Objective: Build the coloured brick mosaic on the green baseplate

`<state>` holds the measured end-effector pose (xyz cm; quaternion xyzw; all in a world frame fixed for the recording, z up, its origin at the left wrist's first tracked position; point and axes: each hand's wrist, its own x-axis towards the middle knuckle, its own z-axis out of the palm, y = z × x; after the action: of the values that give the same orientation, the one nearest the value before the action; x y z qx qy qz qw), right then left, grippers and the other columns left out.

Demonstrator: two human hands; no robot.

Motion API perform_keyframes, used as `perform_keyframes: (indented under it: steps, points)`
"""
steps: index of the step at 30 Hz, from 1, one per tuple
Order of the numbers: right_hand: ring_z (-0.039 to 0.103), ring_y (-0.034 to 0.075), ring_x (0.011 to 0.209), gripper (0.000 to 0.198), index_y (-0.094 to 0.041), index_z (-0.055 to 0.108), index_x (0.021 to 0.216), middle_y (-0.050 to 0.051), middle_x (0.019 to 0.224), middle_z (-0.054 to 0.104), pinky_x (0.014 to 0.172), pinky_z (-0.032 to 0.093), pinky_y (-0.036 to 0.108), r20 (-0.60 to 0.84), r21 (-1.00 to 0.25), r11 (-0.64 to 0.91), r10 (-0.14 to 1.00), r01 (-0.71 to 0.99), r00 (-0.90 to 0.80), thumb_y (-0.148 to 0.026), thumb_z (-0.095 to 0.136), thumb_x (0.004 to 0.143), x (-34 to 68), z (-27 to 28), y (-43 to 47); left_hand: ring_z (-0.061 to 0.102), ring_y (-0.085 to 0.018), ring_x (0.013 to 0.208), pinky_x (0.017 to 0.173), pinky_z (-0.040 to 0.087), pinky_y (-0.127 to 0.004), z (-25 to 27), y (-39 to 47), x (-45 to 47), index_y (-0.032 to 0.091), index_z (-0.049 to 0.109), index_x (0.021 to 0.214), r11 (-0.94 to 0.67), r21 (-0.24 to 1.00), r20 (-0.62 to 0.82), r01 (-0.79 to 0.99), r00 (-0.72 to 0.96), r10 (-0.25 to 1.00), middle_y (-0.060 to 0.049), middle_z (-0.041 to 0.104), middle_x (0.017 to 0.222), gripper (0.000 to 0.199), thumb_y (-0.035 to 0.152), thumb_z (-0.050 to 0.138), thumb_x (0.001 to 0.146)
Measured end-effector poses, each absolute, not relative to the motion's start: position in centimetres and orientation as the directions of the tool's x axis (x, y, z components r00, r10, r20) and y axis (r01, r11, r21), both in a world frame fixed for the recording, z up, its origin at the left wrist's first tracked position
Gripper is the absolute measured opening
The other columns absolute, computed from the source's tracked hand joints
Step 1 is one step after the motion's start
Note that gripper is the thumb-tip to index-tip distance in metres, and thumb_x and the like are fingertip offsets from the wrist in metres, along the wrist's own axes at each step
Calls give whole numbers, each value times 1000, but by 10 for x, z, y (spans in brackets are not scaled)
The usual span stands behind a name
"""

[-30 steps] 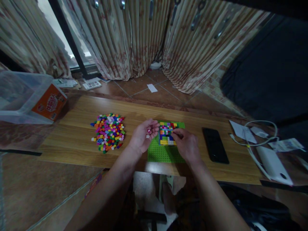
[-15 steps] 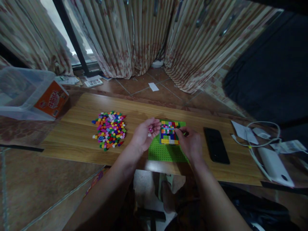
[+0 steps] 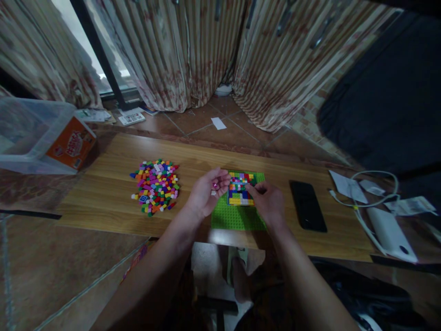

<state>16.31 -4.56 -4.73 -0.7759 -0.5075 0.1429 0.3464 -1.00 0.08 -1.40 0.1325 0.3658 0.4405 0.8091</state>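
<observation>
Cupping a few tiny bricks, the left hand (image 3: 206, 195) is held palm-up just left of the studded green baseplate (image 3: 237, 216). Right hand (image 3: 268, 201) fingertips are pressed onto the colourful brick patch (image 3: 240, 188) at its far end.

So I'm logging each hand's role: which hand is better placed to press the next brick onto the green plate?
Probably the right hand: its fingertips are at the bricks on the green plate. The left hand is cupped palm-up beside it, holding small loose bricks.
</observation>
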Motion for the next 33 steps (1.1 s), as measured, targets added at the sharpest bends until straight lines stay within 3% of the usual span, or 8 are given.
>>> perform_keyframes:
  steps: [5,9,12,15,19,27,33]
  points:
    - [53,16,56,39,-18,63,64,1,61,62,56,35,29,124,-682,-237,894,692,429,-54,64,78,165,-44,-46,66,-16,81,82,51,-28,-12,-3,-8,9,68,80,640,483,-409,-597,493,768,-13,71,86,36,36,48,93]
    - [54,15,61,34,-18,64,67,1,66,60,61,39,29,339,-693,-42,862,720,377,-47,61,85,156,-30,-52,66,-21,94,91,49,-32,-11,-6,-5,9,69,86,678,446,-367,-584,572,734,-17,70,99,44,45,45,93]
    - [59,17,79,22,-21,69,83,3,82,65,74,46,31,442,-692,203,877,693,185,-38,58,90,144,-22,-57,65,-18,85,82,50,-28,-11,-7,-4,8,69,89,697,423,-343,-579,609,715,-16,69,97,48,49,43,93]
    - [60,20,95,16,-26,72,97,4,98,65,85,47,36,450,-649,321,893,690,8,-34,61,89,135,-22,-57,60,-12,70,64,47,-22,-13,-7,-2,8,68,90,708,396,-311,-585,640,703,-12,68,90,52,51,40,94]
    - [59,22,98,15,-26,73,97,5,100,66,87,47,39,455,-587,327,890,741,-32,-33,62,88,132,-26,-56,57,-10,65,56,42,-19,-14,-8,0,8,68,92,723,377,-289,-579,669,685,-10,66,89,52,51,40,94]
    - [60,22,91,12,-22,68,86,5,92,68,84,46,38,405,-555,319,910,768,-85,-17,57,86,132,-18,-61,63,-17,79,76,48,-27,-10,-12,3,9,68,94,741,373,-297,-559,684,666,-11,67,89,53,53,39,94]
    - [61,21,88,12,-21,65,85,4,90,69,82,46,36,369,-579,313,924,752,-101,-14,55,85,132,-15,-65,64,-17,79,77,48,-27,-10,-13,4,10,69,97,735,395,-281,-552,689,668,-11,68,88,49,52,43,93]
